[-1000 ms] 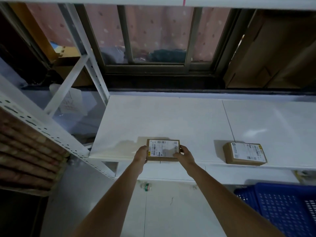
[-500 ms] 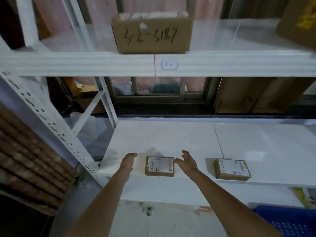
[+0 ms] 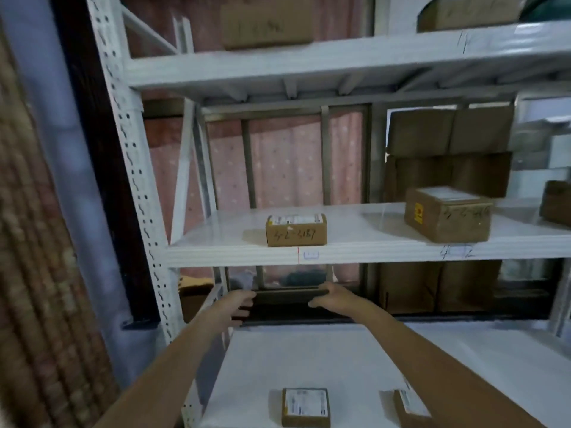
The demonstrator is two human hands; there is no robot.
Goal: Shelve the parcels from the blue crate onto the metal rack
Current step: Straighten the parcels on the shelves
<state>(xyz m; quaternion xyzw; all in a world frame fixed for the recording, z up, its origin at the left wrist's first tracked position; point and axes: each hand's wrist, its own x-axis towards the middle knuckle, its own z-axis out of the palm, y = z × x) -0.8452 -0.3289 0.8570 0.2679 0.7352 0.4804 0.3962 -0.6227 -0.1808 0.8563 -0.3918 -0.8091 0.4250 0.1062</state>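
Observation:
A small flat brown parcel with a white label [image 3: 306,406] lies on the lower white shelf [image 3: 278,359] of the metal rack, near its front edge. A second similar parcel [image 3: 409,407] lies to its right, partly hidden by my right forearm. My left hand [image 3: 239,304] and my right hand [image 3: 332,299] are both raised above that shelf, empty, with loosely curled fingers, well beyond the parcels. The blue crate is out of view.
The middle shelf [image 3: 216,239] carries a brown box with handwritten numbers [image 3: 296,230] and a bigger box [image 3: 448,214] to the right. Cardboard is stacked behind at the right [image 3: 448,156]. The perforated white upright [image 3: 136,168] stands at the left. More boxes sit on the top shelf.
My hands let go of the small parcel and rose away from it. The view tilted upward, bringing the middle and top shelves into sight.

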